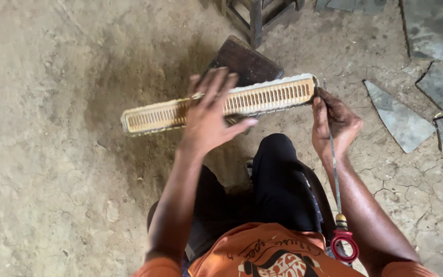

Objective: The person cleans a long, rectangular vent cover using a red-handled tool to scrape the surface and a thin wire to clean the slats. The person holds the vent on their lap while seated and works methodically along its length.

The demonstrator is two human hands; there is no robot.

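The long slatted grille (221,105) looks stiff, light (brittle slats): left hand (208,115) lies open across its middle, right hand (334,123) pinches its right end.

1. The long slotted part (221,104) under your left hand (208,120) is cream-yellow, with a row of dark narrow slots and a pale grey edge.
2. The thin rod (334,169) in your right hand (334,123) is grey metal; its handle ring (344,245) is red, with a small brass-coloured collar.
3. Your shirt (262,254) is orange with a black and white print.
4. Your trousers (280,179) are black.
5. The wooden block (247,60) is dark brown.
6. The ground (52,154) is dusty beige-brown with fine cracks.
7. The flat broken pieces (398,118) are dull grey.
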